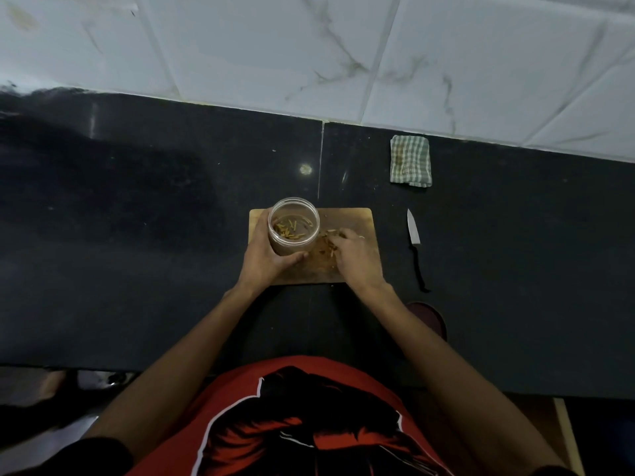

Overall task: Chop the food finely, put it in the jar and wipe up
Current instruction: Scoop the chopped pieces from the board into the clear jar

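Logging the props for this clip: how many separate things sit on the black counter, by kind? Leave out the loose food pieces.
Chopping board: 1
Jar: 1, standing on the board in the left hand
Knife: 1
Checked cloth: 1
Dark red round thing, partly hidden by the right arm: 1
Total: 5

The black polished stone counter (137, 235) lies bare across the whole left half of the frame, and a broad bare band also runs along the white marble-patterned tiled wall (309, 46) at the top. At centre, the rectangular wooden chopping board (357, 218) is crowded: the clear round plastic jar (293, 225) stands on its left part with the left hand (266, 257) wrapped around it, and the right hand (357, 257) lies over the scattered yellowish chopped pieces (331, 250). To the right, the small steel-bladed knife with a black handle (416, 249) lies just beside the board, the folded green-and-white checked cloth (410, 161) sits above it near the wall, and a dark red round lid (429, 317), partly hidden by the right forearm, lies at lower right.
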